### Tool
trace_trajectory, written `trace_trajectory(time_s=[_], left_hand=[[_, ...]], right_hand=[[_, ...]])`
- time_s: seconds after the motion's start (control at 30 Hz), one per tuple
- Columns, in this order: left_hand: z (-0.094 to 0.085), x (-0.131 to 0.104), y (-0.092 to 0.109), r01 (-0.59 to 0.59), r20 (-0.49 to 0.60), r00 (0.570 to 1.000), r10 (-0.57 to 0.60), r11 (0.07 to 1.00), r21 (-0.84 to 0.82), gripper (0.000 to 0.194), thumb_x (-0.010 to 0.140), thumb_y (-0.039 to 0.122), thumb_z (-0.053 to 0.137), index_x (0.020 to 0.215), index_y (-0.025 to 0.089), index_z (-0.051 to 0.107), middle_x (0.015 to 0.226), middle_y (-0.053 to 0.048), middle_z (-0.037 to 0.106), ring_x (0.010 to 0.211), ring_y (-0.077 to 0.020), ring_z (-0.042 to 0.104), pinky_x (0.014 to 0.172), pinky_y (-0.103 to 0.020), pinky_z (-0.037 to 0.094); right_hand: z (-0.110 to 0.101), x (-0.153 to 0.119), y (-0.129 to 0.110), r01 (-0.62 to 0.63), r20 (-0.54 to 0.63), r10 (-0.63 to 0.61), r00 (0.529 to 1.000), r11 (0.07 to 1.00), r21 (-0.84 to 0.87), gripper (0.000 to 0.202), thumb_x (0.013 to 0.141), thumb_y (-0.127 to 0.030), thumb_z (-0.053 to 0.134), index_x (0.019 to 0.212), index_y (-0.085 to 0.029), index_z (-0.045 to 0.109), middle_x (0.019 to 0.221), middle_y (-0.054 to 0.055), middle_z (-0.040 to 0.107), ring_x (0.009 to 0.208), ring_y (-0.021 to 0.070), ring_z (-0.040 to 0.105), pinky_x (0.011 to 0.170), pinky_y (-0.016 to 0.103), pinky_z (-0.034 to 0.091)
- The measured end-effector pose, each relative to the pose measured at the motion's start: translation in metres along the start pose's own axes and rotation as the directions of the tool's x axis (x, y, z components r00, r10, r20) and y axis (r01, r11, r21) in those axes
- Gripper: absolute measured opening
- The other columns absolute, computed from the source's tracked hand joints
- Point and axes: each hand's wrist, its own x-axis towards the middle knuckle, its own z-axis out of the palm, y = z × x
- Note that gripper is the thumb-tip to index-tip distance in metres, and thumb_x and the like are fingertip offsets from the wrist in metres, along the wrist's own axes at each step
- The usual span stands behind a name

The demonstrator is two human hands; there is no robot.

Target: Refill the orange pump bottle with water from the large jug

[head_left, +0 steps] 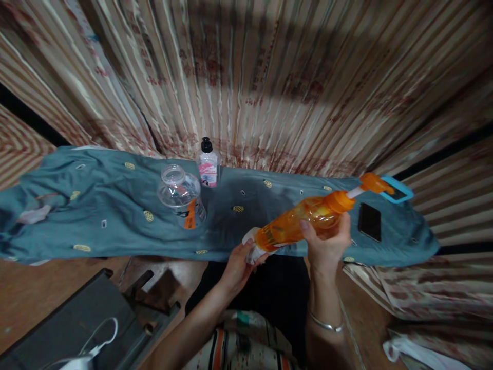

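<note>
An orange pump bottle [287,221] is held tilted above the front of the cloth, its pump head pointing up to the right. My right hand [329,244] wraps round its upper body, thumb along the side. At the bottle's base, my left hand [242,262] is closed on a white tissue or cloth [254,246] pressed against the bottom. To the left stand an open clear plastic jar [181,198] with an orange label and a small clear bottle [208,167] with a black cap and pink label.
A teal patterned cloth [127,221] covers the long narrow table. At its right lie a dark phone [370,222] and a blue-rimmed object [398,189]. A striped curtain [246,77] hangs behind. At lower left is a dark surface [96,303] with a white cable [110,329].
</note>
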Motion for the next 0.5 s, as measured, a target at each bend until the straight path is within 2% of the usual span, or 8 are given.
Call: trace_trajectory(time_s=[0.13,0.23,0.4,0.5], left_hand=[[-0.004,0.007,0.007,-0.042,-0.06,0.997,0.04,0.999,-0.027,0.025,0.078,0.031,0.092,0.094,0.016,0.078,0.112,-0.01,0.083,0.109,-0.0274,0.079,0.097,-0.046,0.07],[-0.011,0.013,0.014,-0.092,-0.145,0.986,0.086,0.995,-0.035,0.027,0.075,0.03,0.094,0.085,0.016,0.073,0.098,-0.006,0.08,0.1,-0.0246,0.078,0.098,-0.05,0.07],[-0.02,0.018,0.026,-0.129,-0.226,0.968,0.111,0.99,-0.065,0.015,0.086,0.016,0.082,0.08,0.014,0.069,0.09,-0.002,0.074,0.095,-0.0179,0.075,0.111,-0.057,0.064],[-0.02,0.018,0.032,-0.112,-0.258,0.962,0.092,0.992,-0.064,0.009,0.09,0.012,0.077,0.086,0.013,0.069,0.096,-0.004,0.075,0.091,-0.0166,0.075,0.109,-0.058,0.065]], right_hand=[[0.014,0.016,0.01,0.019,0.025,-0.019,1.0,0.999,-0.026,0.078,0.049,-0.05,0.098,0.111,-0.021,0.062,0.099,0.006,0.075,0.088,0.0272,0.073,0.081,0.04,0.06],[0.027,0.034,0.021,0.058,0.05,-0.055,0.997,0.997,-0.057,0.083,0.052,-0.057,0.097,0.117,-0.019,0.063,0.105,0.007,0.074,0.093,0.0269,0.072,0.088,0.043,0.059],[0.05,0.074,0.053,0.139,0.042,-0.134,0.99,0.975,-0.174,0.083,0.059,-0.062,0.094,0.122,-0.017,0.063,0.114,0.011,0.072,0.104,0.029,0.07,0.103,0.052,0.054],[0.06,0.098,0.074,0.164,0.02,-0.165,0.986,0.949,-0.268,0.086,0.059,-0.07,0.093,0.122,-0.018,0.064,0.113,0.011,0.072,0.106,0.0306,0.069,0.104,0.055,0.052]])
